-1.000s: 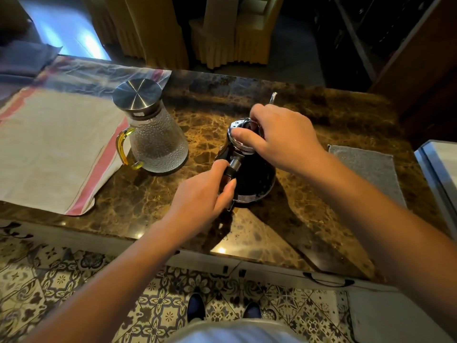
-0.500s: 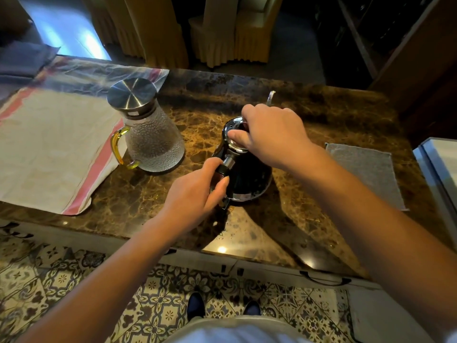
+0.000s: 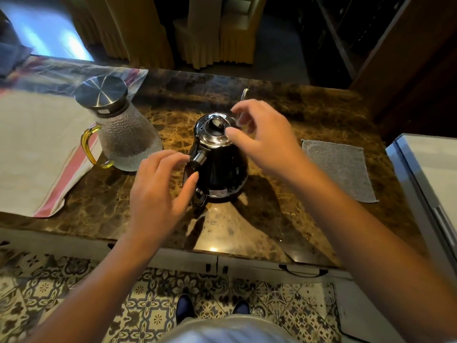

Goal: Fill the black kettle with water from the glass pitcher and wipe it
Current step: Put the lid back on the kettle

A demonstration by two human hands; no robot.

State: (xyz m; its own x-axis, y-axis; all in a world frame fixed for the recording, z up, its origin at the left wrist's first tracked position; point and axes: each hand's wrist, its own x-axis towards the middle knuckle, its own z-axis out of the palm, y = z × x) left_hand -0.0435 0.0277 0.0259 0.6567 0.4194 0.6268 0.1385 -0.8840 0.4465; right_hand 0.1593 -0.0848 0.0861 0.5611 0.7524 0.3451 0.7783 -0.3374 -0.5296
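The black kettle [image 3: 222, 169] stands upright on the brown marble counter [image 3: 259, 224], its shiny lid [image 3: 214, 131] on top with a dark knob. My right hand [image 3: 262, 134] hovers just right of the lid, fingers loosely spread, holding nothing. My left hand [image 3: 158, 191] is beside the kettle's handle, fingers relaxed and off it. The textured glass pitcher [image 3: 123, 134] with a steel lid and amber handle stands to the left. A grey cloth [image 3: 338, 169] lies flat to the right.
A white mat with a red stripe [image 3: 37, 154] covers the counter's left side, under part of the pitcher. A pale appliance or box edge [image 3: 425, 174] sits at the far right. Yellow-skirted chairs [image 3: 212, 33] stand beyond the counter. Patterned floor tiles lie below.
Both hands have let go of the kettle: the right hand lifted off the lid and moved right, the left released the handle. The lid now shows, seated on the kettle.
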